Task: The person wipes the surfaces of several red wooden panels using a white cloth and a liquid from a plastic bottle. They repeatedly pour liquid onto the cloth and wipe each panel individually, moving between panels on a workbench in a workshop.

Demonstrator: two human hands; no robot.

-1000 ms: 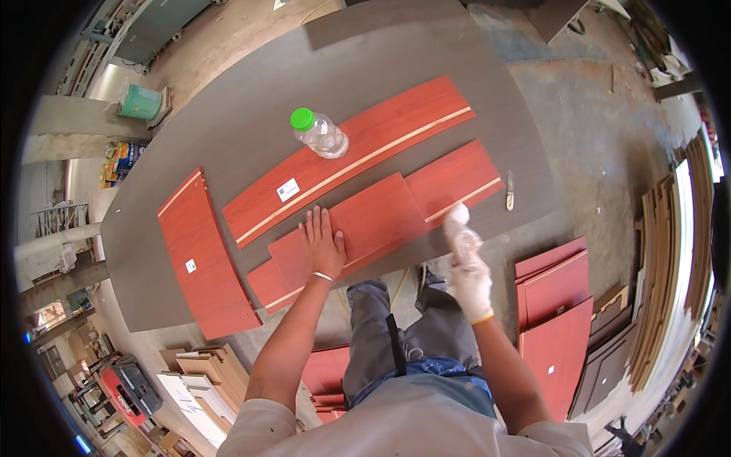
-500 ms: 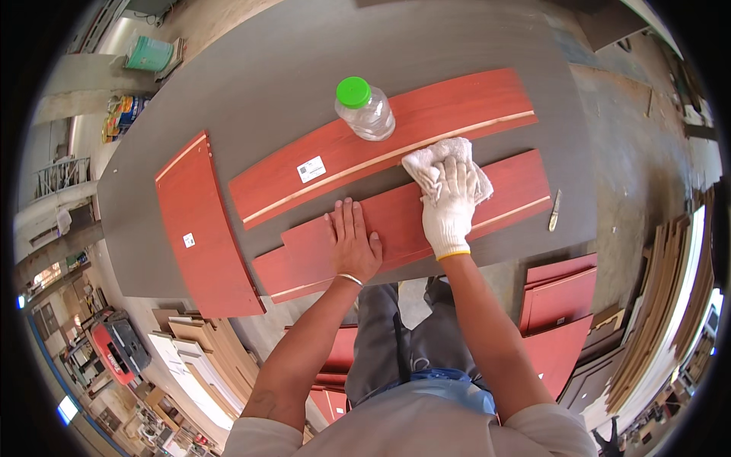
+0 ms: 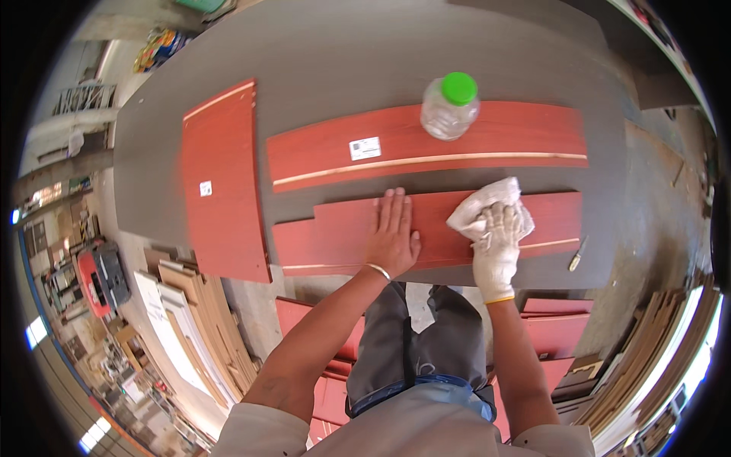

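A red board [image 3: 442, 217] with a stepped left end and a pale strip lies nearest me on the dark grey table. My bare left hand [image 3: 394, 232] rests flat on its middle, fingers stretched out and no object held. My right hand [image 3: 499, 251], in a white knitted glove, presses a bunched white cloth [image 3: 487, 204] onto the board's right part. Beyond it lies a second red board [image 3: 525, 129] with a pale strip and a white label [image 3: 365, 148]. On that board's far edge is a clear plastic jar [image 3: 445, 118] with a green lid.
A third red panel [image 3: 221, 160] lies crosswise at the table's left. A small knife-like tool [image 3: 578, 255] sits near the table's [image 3: 343, 53] right front edge. More red panels [image 3: 560, 331] stand below the table edge, with stacked boards [image 3: 202, 320] on the floor at left.
My view has turned, so the table appears rotated. The cloth under my gloved hand has come from the board's far edge toward me. My left hand stays on the near board.
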